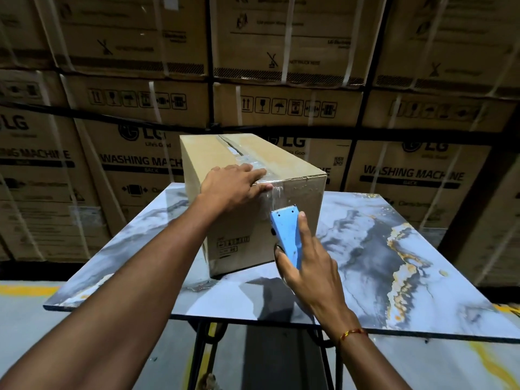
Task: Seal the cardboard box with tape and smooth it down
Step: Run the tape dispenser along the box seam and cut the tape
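Observation:
A brown cardboard box (292, 153) stands on a marble-patterned table (394, 263). Clear tape (254, 161) runs along the top seam toward me and folds over the near top edge onto the front face. My left hand (230, 184) lies flat on the near top corner, fingers spread, pressing the tape at the edge. My right hand (306, 257) grips a blue tape dispenser (287, 235) against the box's front face, its toothed blade up, just below the tape's end. The roll itself is hidden behind my hand.
A wall of stacked washing-machine cartons (281, 80) with white straps rises close behind the table. The table has thin black metal legs (202, 350). The concrete floor (25, 333) below carries yellow line markings.

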